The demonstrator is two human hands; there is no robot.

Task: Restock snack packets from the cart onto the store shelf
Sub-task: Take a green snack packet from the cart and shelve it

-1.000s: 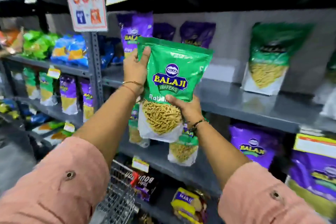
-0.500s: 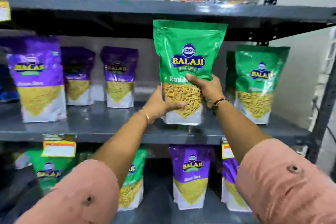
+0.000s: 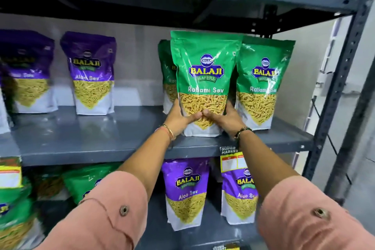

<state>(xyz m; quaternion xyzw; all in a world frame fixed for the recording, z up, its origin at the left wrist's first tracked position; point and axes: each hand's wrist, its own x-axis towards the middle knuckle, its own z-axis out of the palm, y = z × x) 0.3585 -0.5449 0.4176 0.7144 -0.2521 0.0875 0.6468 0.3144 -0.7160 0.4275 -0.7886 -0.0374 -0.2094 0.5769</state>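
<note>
Head view: grey shelf (image 3: 85,138) carries a green Ratlami Sev packet (image 3: 205,79) upright, long axis twelve-to-six, base on the shelf's front edge. Neighbouring green packet (image 3: 263,83) stands just beside at three o'clock. Left hand (image 3: 179,121) and right hand (image 3: 225,119) clasp its lower sides, equally near, thumbs meeting.

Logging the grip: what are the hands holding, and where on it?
Both the left hand and right hand clasp the green Ratlami Sev packet at its lower sides.

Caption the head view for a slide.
Both hands stand a green Ratlami Sev packet upright on the grey shelf.
</note>
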